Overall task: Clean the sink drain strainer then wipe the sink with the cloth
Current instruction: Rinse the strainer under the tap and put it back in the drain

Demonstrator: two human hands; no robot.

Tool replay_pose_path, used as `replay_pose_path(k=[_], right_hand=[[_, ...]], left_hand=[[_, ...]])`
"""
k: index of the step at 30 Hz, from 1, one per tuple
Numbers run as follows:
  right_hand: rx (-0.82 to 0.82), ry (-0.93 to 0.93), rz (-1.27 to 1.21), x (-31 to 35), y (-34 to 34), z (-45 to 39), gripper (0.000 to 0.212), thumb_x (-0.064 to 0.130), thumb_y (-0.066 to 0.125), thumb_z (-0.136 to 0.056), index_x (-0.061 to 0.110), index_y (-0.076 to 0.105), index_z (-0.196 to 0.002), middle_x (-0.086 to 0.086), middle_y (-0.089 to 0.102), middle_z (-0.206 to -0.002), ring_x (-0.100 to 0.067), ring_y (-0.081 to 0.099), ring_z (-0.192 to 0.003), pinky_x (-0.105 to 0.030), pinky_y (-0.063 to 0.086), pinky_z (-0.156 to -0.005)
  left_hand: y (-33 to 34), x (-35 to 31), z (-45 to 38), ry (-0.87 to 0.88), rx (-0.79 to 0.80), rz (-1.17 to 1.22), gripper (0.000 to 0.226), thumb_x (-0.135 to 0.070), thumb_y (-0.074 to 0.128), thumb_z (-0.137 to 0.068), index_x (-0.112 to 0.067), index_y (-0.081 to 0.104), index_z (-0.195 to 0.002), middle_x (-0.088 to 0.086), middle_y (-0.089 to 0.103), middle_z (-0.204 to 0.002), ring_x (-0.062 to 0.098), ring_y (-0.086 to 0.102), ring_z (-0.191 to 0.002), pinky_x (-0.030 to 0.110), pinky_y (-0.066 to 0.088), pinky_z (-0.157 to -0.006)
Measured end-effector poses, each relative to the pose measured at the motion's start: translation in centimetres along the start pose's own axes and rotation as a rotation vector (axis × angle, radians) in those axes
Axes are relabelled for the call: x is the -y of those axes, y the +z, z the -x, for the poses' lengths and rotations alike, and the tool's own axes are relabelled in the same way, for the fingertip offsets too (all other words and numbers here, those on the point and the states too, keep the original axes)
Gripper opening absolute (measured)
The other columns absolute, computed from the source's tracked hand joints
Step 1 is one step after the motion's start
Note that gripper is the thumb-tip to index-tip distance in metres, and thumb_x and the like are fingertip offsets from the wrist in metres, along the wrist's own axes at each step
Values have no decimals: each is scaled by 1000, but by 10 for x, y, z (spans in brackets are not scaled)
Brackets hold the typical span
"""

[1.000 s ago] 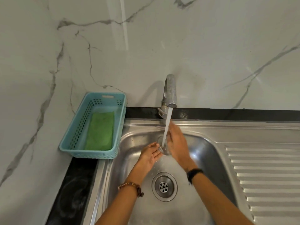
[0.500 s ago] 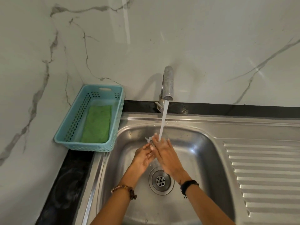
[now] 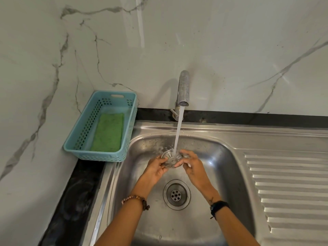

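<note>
A round metal drain strainer (image 3: 170, 158) is held flat above the steel sink basin (image 3: 221, 167), right under the running water from the tap (image 3: 183, 89). My left hand (image 3: 156, 168) pinches its left rim. My right hand (image 3: 192, 166) pinches its right rim. Water splashes off the strainer. The open drain hole (image 3: 176, 194) lies in the basin floor below my hands. A folded green cloth (image 3: 108, 133) lies inside the blue plastic basket (image 3: 99, 158) to the left of the sink.
A ribbed steel drainboard (image 3: 287, 190) stretches to the right of the basin. The black counter edge (image 3: 71, 201) runs along the left. A marble wall (image 3: 195, 41) rises behind the tap and basket.
My hands have parted from a close rubbing hold and now hold the strainer flat at its two sides under the stream. The camera has shifted slightly.
</note>
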State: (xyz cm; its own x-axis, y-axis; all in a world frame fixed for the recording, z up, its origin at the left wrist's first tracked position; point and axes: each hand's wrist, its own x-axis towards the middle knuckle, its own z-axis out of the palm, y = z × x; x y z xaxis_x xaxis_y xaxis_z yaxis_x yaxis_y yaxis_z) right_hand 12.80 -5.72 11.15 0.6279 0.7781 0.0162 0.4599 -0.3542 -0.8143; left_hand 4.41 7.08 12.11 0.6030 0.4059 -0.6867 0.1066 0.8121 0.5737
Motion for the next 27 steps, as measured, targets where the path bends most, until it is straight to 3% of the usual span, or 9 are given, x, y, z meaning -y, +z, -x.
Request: replay_pose_path(k=[2,5,8,11,15,18,20,23,27], right_hand=[[-106,217,-337,0,3,1,19,-1,52,-90,9,67,-96,-4,49,-130,-12,46,-118,-17,41,-92],[-80,515,-801,6,7,-5,23,7,54,-90,5,54,-114,-18,60,-119,-24,62,-100,-21,51,-71],[-124,534,-652,16,6,-14,26,-1,55,-87,3,56,-113,-16,64,-109,-26,63,-97,-25,54,-68],[-175,337,-443,22,5,-16,29,1,58,-87,8,57,-115,-5,63,-106,-10,61,-91,-15,53,-69],[-304,221,-418,17,6,-10,23,-1,57,-87,9,65,-105,-2,68,-97,-11,62,-88,-14,52,-70],[-330,428,-739,10,9,-11,21,-7,54,-85,0,64,-103,-14,67,-96,-22,62,-85,-28,53,-71],[-258,544,-824,9,12,-16,20,-7,53,-86,0,66,-99,-13,67,-87,-21,62,-78,-25,54,-66],[-208,630,-777,14,14,-24,16,-3,54,-88,5,67,-94,-7,66,-78,-15,62,-69,-16,54,-53],[-229,381,-519,23,14,-23,17,4,55,-90,15,67,-97,-1,70,-90,-5,65,-79,-16,52,-62]], left_hand=[[3,-1,2,52,11,-41,36,13,46,-84,0,54,-117,14,64,-88,21,65,-73,21,57,-51],[7,-2,6,103,52,-128,36,9,48,-84,-9,58,-113,10,64,-94,20,62,-83,22,57,-56],[6,3,6,45,4,-129,32,5,44,-89,-1,54,-118,15,64,-93,22,62,-81,29,56,-68],[5,8,6,-40,-109,-171,29,3,42,-92,-1,51,-120,19,60,-108,29,61,-96,36,49,-82],[13,3,7,85,-132,-232,13,-2,52,-90,-8,56,-100,9,65,-92,21,63,-79,26,56,-63],[18,-2,7,305,-174,-404,13,-1,59,-84,-10,63,-90,11,68,-90,22,65,-78,27,58,-62],[18,-4,9,389,-175,-500,10,-3,62,-82,-11,66,-88,10,70,-91,23,67,-83,31,59,-65],[9,-4,8,316,-222,-458,12,-4,60,-84,-15,62,-79,7,69,-82,19,68,-72,21,57,-54],[0,2,3,226,-257,-549,27,6,54,-83,-15,60,-68,19,67,-92,29,66,-80,34,58,-70]])
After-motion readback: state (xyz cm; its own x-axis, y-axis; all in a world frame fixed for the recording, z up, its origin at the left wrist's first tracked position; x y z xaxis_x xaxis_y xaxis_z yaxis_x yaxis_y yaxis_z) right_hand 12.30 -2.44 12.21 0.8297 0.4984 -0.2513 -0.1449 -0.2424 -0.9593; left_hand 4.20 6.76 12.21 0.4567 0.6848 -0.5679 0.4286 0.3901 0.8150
